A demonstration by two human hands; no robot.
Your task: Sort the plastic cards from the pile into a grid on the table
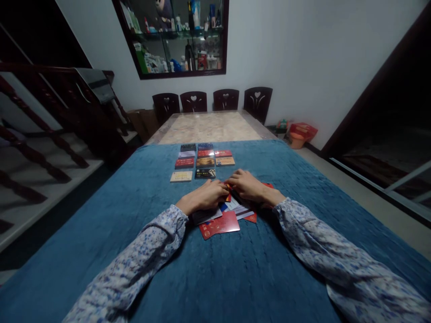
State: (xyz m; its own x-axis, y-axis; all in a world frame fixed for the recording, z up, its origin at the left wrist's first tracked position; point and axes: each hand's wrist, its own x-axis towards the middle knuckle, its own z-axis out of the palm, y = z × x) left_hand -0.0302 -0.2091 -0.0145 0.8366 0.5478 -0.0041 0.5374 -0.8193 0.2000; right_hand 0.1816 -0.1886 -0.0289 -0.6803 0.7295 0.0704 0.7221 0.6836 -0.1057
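Observation:
Both hands meet over a loose pile of plastic cards on the cloth. My left hand (209, 194) has its fingers curled against a red-and-yellow card (228, 197), held upright or tilted between the hands. From the other side, my right hand (246, 184) closes its bent fingers on the same card; its fingertips are partly hidden. Under the hands, a red card (222, 225) lies nearest me, a grey card (206, 217) pokes out at left, and a white card (243, 211) overlaps others. Beyond stand neat card stacks, including a black one (205, 174) and a cream one (181, 176).
A blue cloth (134, 233) covers the near part of the long table, with its marbled top (215, 128) showing beyond. Several dark chairs (226, 99) line the far end. A wooden railing (50, 130) runs at left; an orange bin (296, 140) stands at right.

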